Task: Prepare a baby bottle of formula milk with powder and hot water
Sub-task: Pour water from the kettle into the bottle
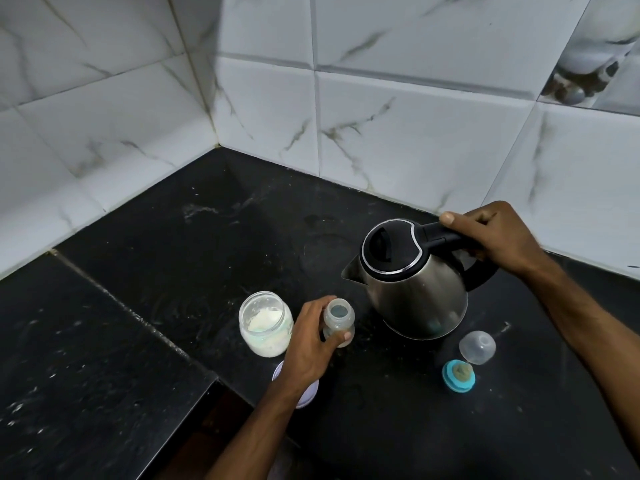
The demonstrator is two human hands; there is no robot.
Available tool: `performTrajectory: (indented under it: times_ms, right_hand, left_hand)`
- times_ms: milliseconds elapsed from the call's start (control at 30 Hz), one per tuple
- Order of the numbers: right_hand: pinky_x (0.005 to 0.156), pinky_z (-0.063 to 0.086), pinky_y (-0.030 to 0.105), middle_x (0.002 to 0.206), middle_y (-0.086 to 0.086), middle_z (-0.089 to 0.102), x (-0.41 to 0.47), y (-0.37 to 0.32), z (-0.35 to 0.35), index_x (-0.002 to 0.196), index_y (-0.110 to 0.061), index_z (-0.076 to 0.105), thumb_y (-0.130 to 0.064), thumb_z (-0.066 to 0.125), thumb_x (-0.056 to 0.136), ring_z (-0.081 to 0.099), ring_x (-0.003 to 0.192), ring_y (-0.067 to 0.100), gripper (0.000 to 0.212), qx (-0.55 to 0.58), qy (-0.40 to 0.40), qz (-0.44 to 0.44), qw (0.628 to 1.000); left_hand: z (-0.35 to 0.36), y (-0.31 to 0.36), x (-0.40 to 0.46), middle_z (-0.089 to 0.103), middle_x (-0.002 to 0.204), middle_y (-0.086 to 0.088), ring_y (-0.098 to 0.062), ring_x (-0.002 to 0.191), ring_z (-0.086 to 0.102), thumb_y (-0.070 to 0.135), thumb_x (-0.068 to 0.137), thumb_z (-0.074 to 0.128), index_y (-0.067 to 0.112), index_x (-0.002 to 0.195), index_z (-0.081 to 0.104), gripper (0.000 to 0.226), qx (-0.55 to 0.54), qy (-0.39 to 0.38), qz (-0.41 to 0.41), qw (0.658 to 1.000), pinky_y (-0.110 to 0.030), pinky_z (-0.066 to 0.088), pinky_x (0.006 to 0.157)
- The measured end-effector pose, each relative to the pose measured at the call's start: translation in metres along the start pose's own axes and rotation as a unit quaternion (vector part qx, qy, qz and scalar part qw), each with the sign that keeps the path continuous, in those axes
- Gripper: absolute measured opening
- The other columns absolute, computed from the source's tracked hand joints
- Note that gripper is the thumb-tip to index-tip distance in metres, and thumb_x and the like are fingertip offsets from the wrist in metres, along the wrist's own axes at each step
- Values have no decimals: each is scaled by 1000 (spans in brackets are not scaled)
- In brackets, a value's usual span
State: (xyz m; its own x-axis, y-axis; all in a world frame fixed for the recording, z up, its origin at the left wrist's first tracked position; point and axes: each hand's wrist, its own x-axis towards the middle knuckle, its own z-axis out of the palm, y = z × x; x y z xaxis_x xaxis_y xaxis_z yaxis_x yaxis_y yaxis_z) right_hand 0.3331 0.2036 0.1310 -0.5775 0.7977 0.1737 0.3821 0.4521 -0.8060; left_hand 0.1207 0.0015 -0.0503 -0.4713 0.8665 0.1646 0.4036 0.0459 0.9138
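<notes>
Both hands are busy: the left hand [309,344] curls round the open bottle [339,322], thumb on its near side and fingers behind it, holding it upright on the black counter [180,258]; the right hand [498,237] grips the black handle of the kettle [415,282], thumb laid along the top of the handle. The bottle stands near the counter's front edge, between the jar [266,323] and the kettle, with no teat on it and its mouth uncovered. The kettle is steel with a black lid that is down, its spout pointing left above the bottle; whether its base touches the counter cannot be told. The jar, just left of the left hand, is open and holds white powder. Its pale lid [301,393] lies partly hidden under the left wrist. Right of the bottle, in front of the kettle, lie a clear cap [477,347] and, just beside it, a teat in a teal ring [458,375]. White marbled tiles [381,116] line the corner behind.
</notes>
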Motion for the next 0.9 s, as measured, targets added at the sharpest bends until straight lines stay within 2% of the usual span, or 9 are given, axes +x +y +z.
performTrajectory:
  times_ms: [100, 200, 367, 533, 667, 800, 900]
  right_hand:
    - [42, 24, 19, 45, 11, 33, 1, -3, 0, 51, 9, 44, -55, 71, 78, 27, 42, 14, 75, -12, -10, -2, 1000]
    - [43, 23, 21, 46, 10, 29, 0, -6, -1, 44, -6, 39, -61, 72, 76, 25, 43, 16, 72, -14, -12, -5, 1000]
    - [46, 22, 27, 50, 11, 27, 1, -10, 0, 51, 5, 35, -72, 63, 66, 25, 49, 20, 83, -40, -26, -9, 999]
    - [47, 19, 26, 51, 9, 20, 1, -14, 3, 49, -2, 27, -71, 63, 68, 21, 50, 20, 80, -59, -34, -35, 997]
    - [45, 20, 24, 50, 8, 21, 2, -14, 3, 47, -6, 29, -71, 62, 68, 21, 48, 17, 76, -69, -34, -37, 996]
    - [45, 22, 22, 43, -1, 23, 0, -16, 3, 40, -14, 35, -71, 63, 68, 23, 44, 13, 69, -76, -34, -35, 996]
    - [49, 25, 27, 41, -7, 23, 0, -17, 3, 36, -20, 42, -67, 71, 73, 24, 44, 13, 67, -83, -34, -29, 995]
  left_hand:
    - [1, 1, 2, 57, 120, 19, -11, 116, 58, 33, 74, 80, 32, 125, 58, 55, 3, -11, 0, 1000, -39, 51, 96]
    - [1, 2, 1, 56, 123, 16, -7, 118, 57, 44, 70, 80, 32, 128, 57, 64, 3, -24, -11, 1000, -38, 50, 99]
    - [2, -1, 0, 54, 129, 12, -7, 120, 56, 53, 67, 79, 26, 135, 53, 78, 0, -10, -30, 999, -38, 50, 101]
    - [1, 0, 0, 57, 121, 13, -9, 114, 60, 40, 73, 81, 28, 124, 59, 57, 4, 4, -7, 1000, -40, 53, 95]
    - [0, -1, 2, 59, 117, 16, -8, 110, 61, 29, 76, 80, 30, 120, 62, 48, 9, 10, 3, 1000, -40, 53, 93]
    - [-2, 0, 3, 59, 113, 21, -8, 109, 62, 32, 75, 80, 39, 116, 61, 45, 10, 7, 11, 1000, -40, 54, 91]
    - [-2, 2, 4, 58, 113, 23, -8, 108, 62, 38, 74, 78, 43, 114, 60, 44, 13, 4, 15, 1000, -39, 54, 91]
